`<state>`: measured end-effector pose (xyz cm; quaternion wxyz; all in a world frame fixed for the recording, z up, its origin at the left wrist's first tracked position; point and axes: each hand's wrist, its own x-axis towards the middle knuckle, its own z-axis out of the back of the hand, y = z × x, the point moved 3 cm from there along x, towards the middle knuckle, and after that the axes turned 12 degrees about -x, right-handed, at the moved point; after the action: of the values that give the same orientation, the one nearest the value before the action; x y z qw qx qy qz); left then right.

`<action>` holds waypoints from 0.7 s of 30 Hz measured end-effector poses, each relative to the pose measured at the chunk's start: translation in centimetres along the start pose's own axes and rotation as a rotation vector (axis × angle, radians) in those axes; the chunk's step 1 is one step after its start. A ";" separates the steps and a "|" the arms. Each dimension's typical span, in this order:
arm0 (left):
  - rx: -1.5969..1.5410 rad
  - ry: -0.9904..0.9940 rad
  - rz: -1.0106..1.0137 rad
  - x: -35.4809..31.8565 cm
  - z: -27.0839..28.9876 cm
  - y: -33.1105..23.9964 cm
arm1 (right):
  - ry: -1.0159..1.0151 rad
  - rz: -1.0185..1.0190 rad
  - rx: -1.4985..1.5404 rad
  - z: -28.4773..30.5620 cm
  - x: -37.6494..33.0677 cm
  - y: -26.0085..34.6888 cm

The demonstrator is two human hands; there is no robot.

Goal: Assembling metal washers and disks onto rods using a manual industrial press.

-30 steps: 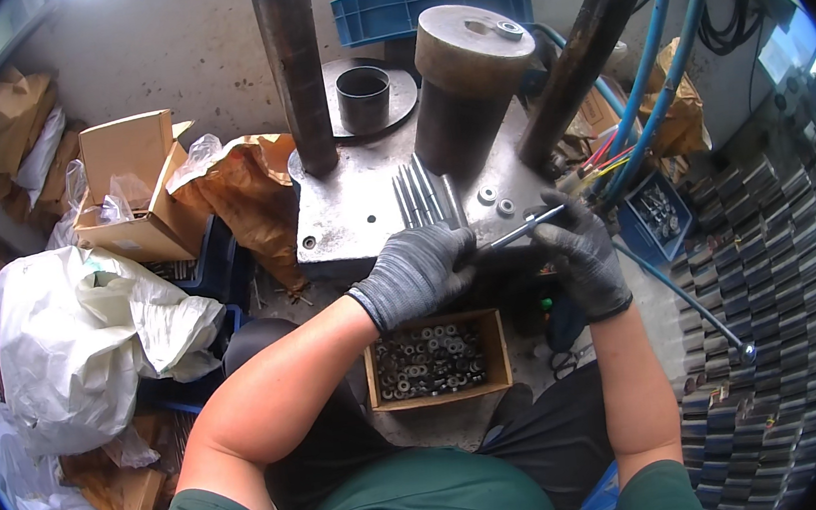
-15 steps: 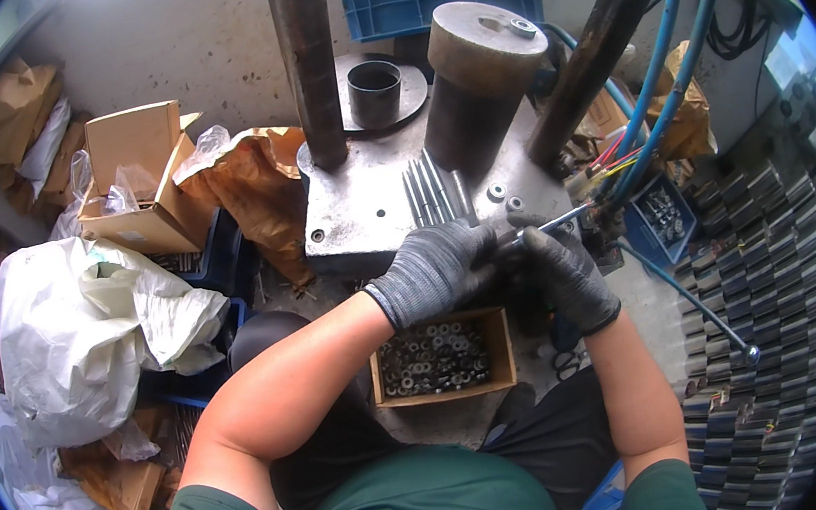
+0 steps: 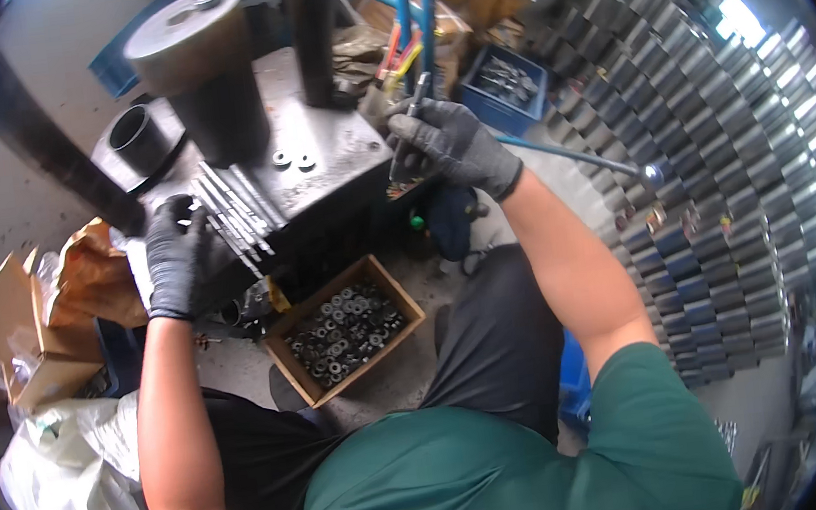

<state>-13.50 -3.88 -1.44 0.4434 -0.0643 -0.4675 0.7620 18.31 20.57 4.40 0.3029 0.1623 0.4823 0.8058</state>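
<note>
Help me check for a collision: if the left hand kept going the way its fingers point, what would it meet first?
Most likely the loose metal rods on the steel plate. The gloved left hand points up and right, its fingertips already at their near ends. Depth is hard to judge here.

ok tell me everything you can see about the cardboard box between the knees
The cardboard box is a small, open-topped brown carton, squarish and turned at an angle, resting on the floor in front of the metal press table. It is nearly full of small dark metal rings, like washers or nuts. Neither hand touches it.
</note>
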 end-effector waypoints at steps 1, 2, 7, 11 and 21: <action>-0.049 0.006 0.033 -0.1 0.3 1.1 | -0.016 0.040 -0.098 0.7 -0.9 -0.5; -0.097 0.008 0.067 -0.2 0.1 1.5 | -0.055 0.084 -0.155 1.5 -2.0 -2.2; 0.020 0.008 0.050 -0.2 -0.6 -1.0 | -0.135 -0.230 -0.390 7.4 -13.6 -13.0; 0.055 -0.027 0.002 -0.3 -0.9 0.5 | -0.410 -0.542 -0.151 8.8 -25.2 -26.3; 0.140 -0.102 -0.034 -0.5 -1.0 1.2 | -0.919 -1.112 0.522 -4.8 -40.7 -44.8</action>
<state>-13.42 -3.84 -3.10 0.4354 0.0137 -0.4361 0.7874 61.62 6.83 -35.85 0.7856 0.2810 0.4931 0.2465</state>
